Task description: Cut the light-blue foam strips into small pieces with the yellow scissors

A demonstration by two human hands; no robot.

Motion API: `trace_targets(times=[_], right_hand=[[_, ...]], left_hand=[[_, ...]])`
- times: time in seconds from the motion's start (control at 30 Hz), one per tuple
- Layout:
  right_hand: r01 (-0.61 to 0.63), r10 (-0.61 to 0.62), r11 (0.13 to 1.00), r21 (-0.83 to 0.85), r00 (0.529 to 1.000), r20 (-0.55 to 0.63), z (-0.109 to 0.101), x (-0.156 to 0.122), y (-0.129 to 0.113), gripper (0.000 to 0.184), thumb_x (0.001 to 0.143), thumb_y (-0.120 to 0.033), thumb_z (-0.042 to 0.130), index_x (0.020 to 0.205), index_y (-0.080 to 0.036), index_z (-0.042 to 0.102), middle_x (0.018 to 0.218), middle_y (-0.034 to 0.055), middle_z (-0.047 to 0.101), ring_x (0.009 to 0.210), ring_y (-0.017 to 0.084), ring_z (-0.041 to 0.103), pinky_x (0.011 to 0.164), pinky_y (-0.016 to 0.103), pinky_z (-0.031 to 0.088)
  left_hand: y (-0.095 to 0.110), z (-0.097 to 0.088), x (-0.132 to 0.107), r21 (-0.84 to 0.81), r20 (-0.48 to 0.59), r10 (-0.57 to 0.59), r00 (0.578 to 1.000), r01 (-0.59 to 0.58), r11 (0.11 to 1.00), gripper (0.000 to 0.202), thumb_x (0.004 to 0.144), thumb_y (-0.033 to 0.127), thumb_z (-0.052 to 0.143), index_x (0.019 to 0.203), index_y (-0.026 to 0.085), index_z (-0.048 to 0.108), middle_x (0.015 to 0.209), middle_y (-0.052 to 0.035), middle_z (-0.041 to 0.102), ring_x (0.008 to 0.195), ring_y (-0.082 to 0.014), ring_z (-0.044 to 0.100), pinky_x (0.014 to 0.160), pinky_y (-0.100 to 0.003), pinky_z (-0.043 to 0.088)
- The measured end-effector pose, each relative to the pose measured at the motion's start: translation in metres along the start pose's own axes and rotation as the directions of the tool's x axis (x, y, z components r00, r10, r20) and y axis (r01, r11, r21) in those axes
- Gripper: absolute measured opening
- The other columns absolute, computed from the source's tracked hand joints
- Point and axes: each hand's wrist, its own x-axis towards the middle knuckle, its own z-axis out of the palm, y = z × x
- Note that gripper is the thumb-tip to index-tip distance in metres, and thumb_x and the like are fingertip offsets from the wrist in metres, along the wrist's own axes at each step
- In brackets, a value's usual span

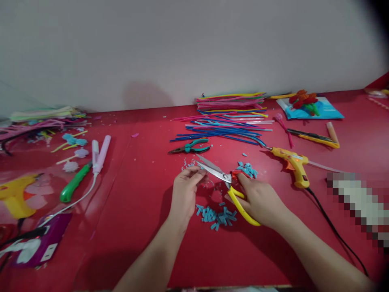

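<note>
My right hand (258,198) grips scissors (240,205) with yellow and orange-red handles; the blades are parted and point up and left. Close to the blade tips, my left hand (187,186) has its thumb and fingers pinched together. Whatever it holds is too small to make out. Below the scissors lies a pile of short blue cut pieces (215,215). A second, smaller heap of blue pieces (247,169) sits just beyond my right hand. Pale clippings (189,164) are scattered near my left fingertips.
Teal-handled pliers (191,147) lie beyond my hands, before bundles of coloured pipe cleaners (227,127). At right is a yellow glue gun (291,162) with a trailing cord. A pink-white hair straightener (101,154), a green-handled tool (75,182) and another yellow glue gun (18,194) are at left.
</note>
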Motion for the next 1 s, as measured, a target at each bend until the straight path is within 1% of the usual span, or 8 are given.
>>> trace_targets(times=[0.07, 0.17, 0.33, 0.47, 0.63, 1.0], right_hand=[[0.019, -0.018, 0.999, -0.049, 1.0, 0.023, 0.002, 0.0, -0.001, 0.031, 0.079, -0.048, 0.034, 0.086, -0.018, 0.041, 0.066, 0.0039, 0.058, 0.058, 0.018, 0.054, 0.049, 0.026, 0.024], [0.041, -0.038, 0.996, -0.079, 0.998, 0.041, 0.005, 0.001, -0.001, 0.035, 0.08, -0.051, 0.031, 0.087, -0.018, 0.041, 0.067, 0.004, 0.059, 0.058, 0.018, 0.055, 0.049, 0.026, 0.022], [0.051, -0.045, 0.994, -0.095, 0.997, 0.057, 0.01, 0.002, 0.0, 0.038, 0.08, -0.054, 0.029, 0.087, -0.018, 0.04, 0.068, 0.0038, 0.06, 0.06, 0.018, 0.056, 0.048, 0.026, 0.02], [0.051, -0.044, 0.992, -0.111, 0.997, 0.065, 0.011, 0.003, -0.001, 0.038, 0.08, -0.053, 0.029, 0.086, -0.018, 0.04, 0.066, 0.0033, 0.06, 0.058, 0.019, 0.056, 0.047, 0.026, 0.018], [0.059, -0.053, 0.991, -0.12, 0.997, 0.054, 0.012, 0.002, -0.002, 0.036, 0.081, -0.051, 0.028, 0.084, -0.018, 0.041, 0.062, 0.0031, 0.059, 0.055, 0.018, 0.056, 0.046, 0.026, 0.016], [0.061, -0.057, 0.988, -0.144, 0.998, 0.027, 0.012, 0.002, -0.001, 0.036, 0.079, -0.052, 0.033, 0.083, -0.018, 0.042, 0.056, 0.002, 0.057, 0.05, 0.016, 0.053, 0.045, 0.025, 0.014]], left_hand=[[0.001, -0.001, 0.0, -0.004, 0.001, 0.027, 1.0, -0.027, 1.0, 0.008, 0.062, 0.016, 0.063, 0.07, 0.014, 0.062, 0.065, 0.0003, 0.061, 0.059, -0.0084, 0.055, 0.063, -0.022, 0.043], [0.001, -0.002, 0.0, -0.015, 0.022, 0.057, 0.998, -0.056, 0.998, 0.005, 0.064, 0.014, 0.061, 0.069, 0.015, 0.062, 0.064, 0.0015, 0.06, 0.058, -0.0069, 0.054, 0.061, -0.02, 0.042], [0.001, -0.002, 0.001, -0.026, 0.015, 0.057, 0.998, -0.057, 0.998, 0.003, 0.065, 0.013, 0.06, 0.067, 0.015, 0.061, 0.063, 0.0023, 0.058, 0.057, -0.0062, 0.052, 0.06, -0.019, 0.042], [0.001, -0.002, 0.001, -0.024, 0.009, 0.061, 0.998, -0.061, 0.998, 0.003, 0.065, 0.013, 0.06, 0.067, 0.014, 0.061, 0.062, 0.0021, 0.057, 0.056, -0.0062, 0.051, 0.059, -0.019, 0.041], [0.001, -0.003, 0.0, -0.012, 0.009, 0.066, 0.998, -0.066, 0.998, 0.004, 0.065, 0.015, 0.06, 0.068, 0.014, 0.061, 0.062, 0.0011, 0.057, 0.057, -0.0068, 0.052, 0.06, -0.02, 0.041], [0.002, -0.002, 0.001, -0.002, 0.019, 0.091, 0.996, -0.091, 0.996, 0.004, 0.067, 0.015, 0.06, 0.07, 0.014, 0.063, 0.064, 0.0003, 0.058, 0.059, -0.0072, 0.051, 0.061, -0.02, 0.042]])
